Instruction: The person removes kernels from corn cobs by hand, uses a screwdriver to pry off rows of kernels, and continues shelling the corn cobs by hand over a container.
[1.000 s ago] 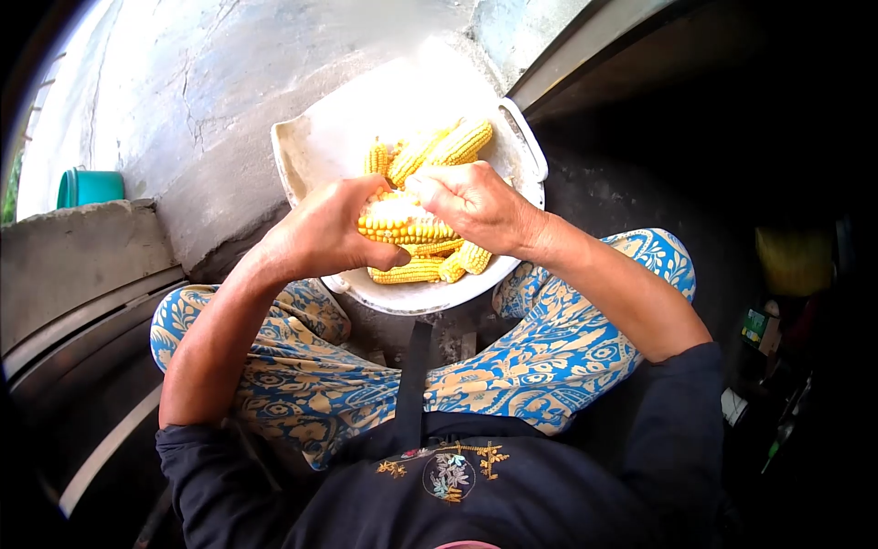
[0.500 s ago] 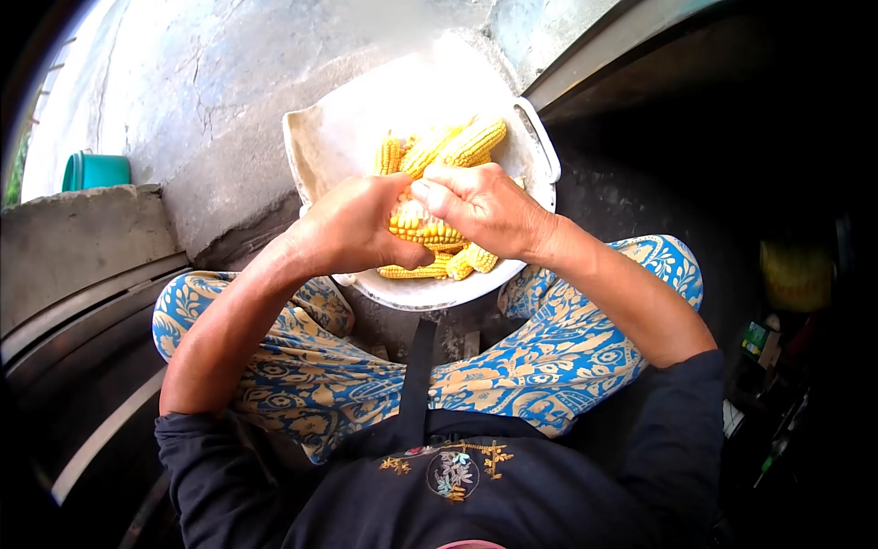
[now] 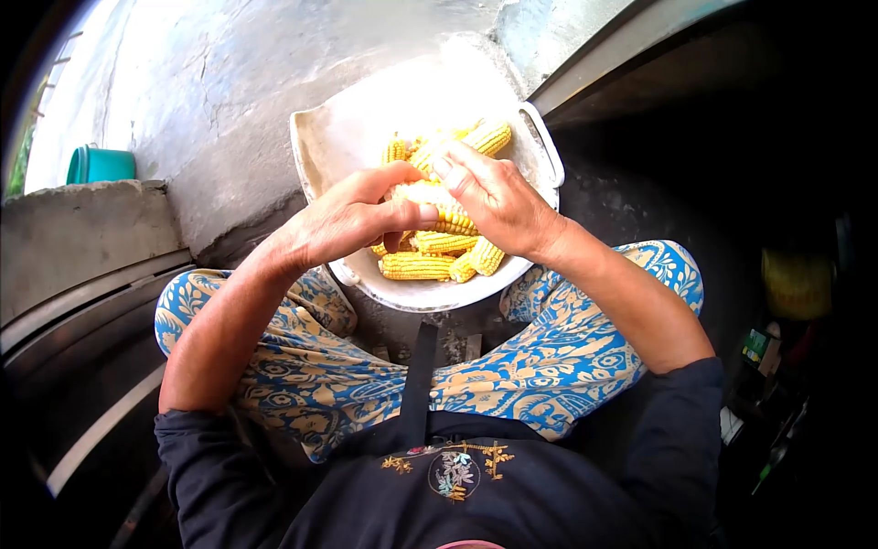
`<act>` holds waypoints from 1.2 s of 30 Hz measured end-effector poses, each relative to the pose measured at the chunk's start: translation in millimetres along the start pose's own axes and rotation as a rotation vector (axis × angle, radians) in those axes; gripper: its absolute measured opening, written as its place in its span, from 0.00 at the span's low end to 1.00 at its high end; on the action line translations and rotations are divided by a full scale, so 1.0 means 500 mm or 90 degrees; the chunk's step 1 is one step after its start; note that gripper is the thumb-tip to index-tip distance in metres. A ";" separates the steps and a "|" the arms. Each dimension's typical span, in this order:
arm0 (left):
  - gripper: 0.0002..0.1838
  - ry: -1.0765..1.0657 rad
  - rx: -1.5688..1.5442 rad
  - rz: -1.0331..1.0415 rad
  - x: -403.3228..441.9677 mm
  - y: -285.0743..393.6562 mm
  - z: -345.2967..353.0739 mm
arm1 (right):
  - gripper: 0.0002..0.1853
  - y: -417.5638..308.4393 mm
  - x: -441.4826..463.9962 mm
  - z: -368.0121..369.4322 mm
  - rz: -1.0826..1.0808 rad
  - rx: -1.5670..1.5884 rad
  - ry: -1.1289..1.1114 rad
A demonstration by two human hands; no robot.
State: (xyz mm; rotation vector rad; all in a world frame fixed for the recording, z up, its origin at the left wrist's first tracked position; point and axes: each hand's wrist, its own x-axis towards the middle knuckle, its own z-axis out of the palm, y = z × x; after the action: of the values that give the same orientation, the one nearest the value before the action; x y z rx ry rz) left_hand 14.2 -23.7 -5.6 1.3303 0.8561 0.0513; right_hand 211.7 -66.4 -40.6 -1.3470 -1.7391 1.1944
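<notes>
One held cob (image 3: pixel 453 220): above the middle of the white basin (image 3: pixel 315 151), crosswise, over other cobs; yellow kernels on near side, pale stretch along the top.
Left hand (image 3: pixel 352 218): partly closed around left end of held cob; thumb laid along near side, index finger over far side; other fingers mostly hidden.
Right hand (image 3: pixel 503 203): half-curled over right end of held cob, thumb bent in beside the fingertips; contact hidden, cannot tell if it grips.
Near-edge cobs (image 3: pixel 416 266): one lies left to right by the basin's near edge; two shorter-looking ones sit just to its right, ends angled toward that edge.
Far cobs (image 3: pixel 491 138): bunched beyond the hands, one slanting toward the right edge; some washed out by glare.
Basin handle (image 3: pixel 550 137): on the right edge, toward the far corner.
Legs: patterned blue-and-cream trousers (image 3: pixel 320 393), knees spread, either side of the basin's near edge.
Top: dark shirt (image 3: pixel 558 485), embroidered chest; black strap (image 3: pixel 419 375) running toward the basin.
Teal bucket (image 3: pixel 102 166): behind the far edge of the concrete ledge (image 3: pixel 82 224), well left of basin.
Right side: deep shadow, blurred yellow item (image 3: pixel 796 284).
</notes>
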 end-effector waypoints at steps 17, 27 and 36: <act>0.24 0.140 -0.049 0.002 0.031 -0.048 0.031 | 0.12 -0.003 -0.012 0.018 -0.013 -0.052 0.014; 0.34 0.032 -0.029 0.035 0.008 -0.014 -0.006 | 0.23 0.027 0.002 0.001 0.125 0.085 -0.019; 0.29 0.080 0.133 0.137 0.028 -0.052 0.012 | 0.40 -0.018 0.000 -0.010 0.187 -0.020 -0.134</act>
State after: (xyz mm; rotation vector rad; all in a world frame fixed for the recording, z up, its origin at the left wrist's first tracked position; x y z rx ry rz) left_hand 16.6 -28.8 -35.1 1.6262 0.8383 0.2204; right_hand 212.6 -65.6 -30.5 -1.5852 -1.7493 1.5217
